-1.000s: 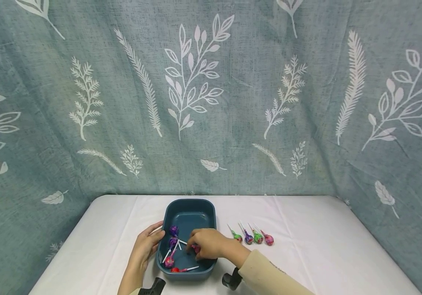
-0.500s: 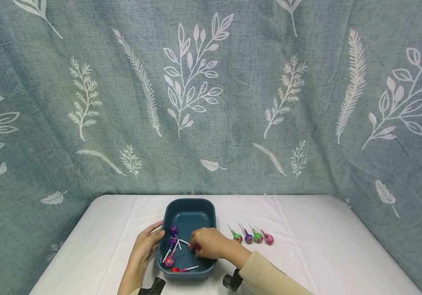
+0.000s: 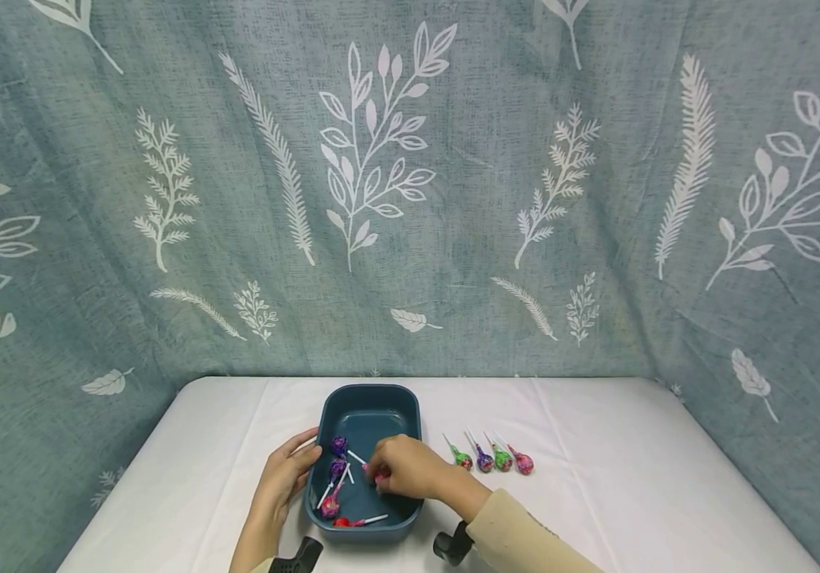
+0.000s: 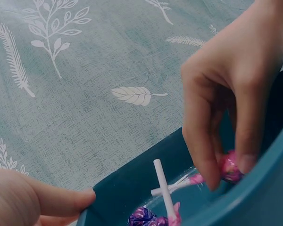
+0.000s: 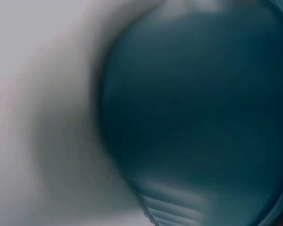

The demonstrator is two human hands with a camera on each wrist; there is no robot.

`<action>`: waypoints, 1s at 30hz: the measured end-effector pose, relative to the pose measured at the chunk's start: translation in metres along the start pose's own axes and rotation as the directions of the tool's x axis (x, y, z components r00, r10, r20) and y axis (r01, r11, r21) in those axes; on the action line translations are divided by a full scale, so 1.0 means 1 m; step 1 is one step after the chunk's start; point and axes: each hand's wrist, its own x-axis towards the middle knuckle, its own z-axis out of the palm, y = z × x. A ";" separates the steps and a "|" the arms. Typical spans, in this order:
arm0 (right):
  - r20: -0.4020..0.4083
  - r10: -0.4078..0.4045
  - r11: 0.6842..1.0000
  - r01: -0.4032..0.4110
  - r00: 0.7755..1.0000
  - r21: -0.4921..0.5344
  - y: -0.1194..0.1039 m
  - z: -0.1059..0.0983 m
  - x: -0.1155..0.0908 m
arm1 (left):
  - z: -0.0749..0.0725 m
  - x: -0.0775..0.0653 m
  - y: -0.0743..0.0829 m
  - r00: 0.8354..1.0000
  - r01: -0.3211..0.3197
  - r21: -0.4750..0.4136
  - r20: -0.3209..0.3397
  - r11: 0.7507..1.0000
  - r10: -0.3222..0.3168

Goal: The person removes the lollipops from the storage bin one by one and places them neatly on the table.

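Observation:
A dark teal rectangular bin (image 3: 374,404) stands on the white-covered table. Inside it, my right hand (image 3: 404,469) pinches a pink-wrapped lollipop (image 4: 230,165) between thumb and fingers; its white stick points toward the bin's left side. My left hand (image 3: 291,469) rests against the bin's left side, its thumb (image 4: 68,199) extended and touching the rim. Purple lollipops (image 3: 338,446), a pink one (image 3: 330,506) and a red one (image 3: 341,522) lie along the left and front of the bin. The right wrist view holds mostly the bin's blurred outer wall (image 5: 193,103).
Right of the bin, several lollipops lie in a row on the white cloth, heads toward me: green (image 3: 463,460), purple (image 3: 485,461), green (image 3: 502,460) and pink (image 3: 523,463). A leaf-patterned curtain (image 3: 410,239) hangs behind the table.
My right hand has lifted slightly within the bin, and the pinched lollipop's stick has swung a little upward in the head view. The left hand stays at the bin's side.

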 end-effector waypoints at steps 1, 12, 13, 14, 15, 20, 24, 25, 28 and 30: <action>-0.009 0.001 1.000 -0.001 1.000 0.024 0.001 0.000 0.000 | 0.000 0.000 0.000 1.000 -0.001 0.004 0.000 1.000 0.001; -0.089 -0.002 0.989 0.015 0.996 0.147 0.002 -0.004 -0.005 | 0.002 0.002 0.000 1.000 0.003 -0.002 -0.005 1.000 -0.003; -0.099 0.000 0.988 0.015 0.995 0.153 0.002 -0.005 -0.005 | 0.002 0.002 0.000 1.000 0.003 -0.005 -0.004 1.000 -0.003; -0.109 0.003 0.987 0.014 0.994 0.162 0.003 -0.006 -0.006 | 0.002 0.002 0.000 1.000 0.001 -0.005 -0.002 1.000 -0.001; -0.120 0.009 0.984 0.012 0.993 0.175 0.003 -0.006 -0.007 | 0.002 0.001 0.001 1.000 0.000 -0.006 0.000 1.000 0.000; -0.165 0.043 0.970 -0.002 0.985 0.245 0.005 -0.011 -0.014 | 0.001 0.000 0.001 1.000 -0.003 0.012 -0.001 1.000 0.003; -0.195 0.072 0.953 -0.010 0.978 0.303 0.005 -0.017 -0.022 | 0.000 -0.001 0.001 1.000 -0.001 0.020 0.001 1.000 0.001; -0.204 0.079 0.949 -0.011 0.976 0.315 0.006 -0.019 -0.024 | 0.000 -0.002 0.001 1.000 0.000 0.018 0.001 1.000 0.000; -0.230 0.111 0.939 -0.026 0.967 0.343 0.007 -0.024 -0.030 | 0.000 -0.002 0.000 1.000 0.000 0.017 0.001 1.000 0.000; -0.246 0.138 0.928 -0.038 0.959 0.371 0.008 -0.028 -0.034 | 0.001 -0.002 0.000 1.000 0.000 0.016 0.000 1.000 0.000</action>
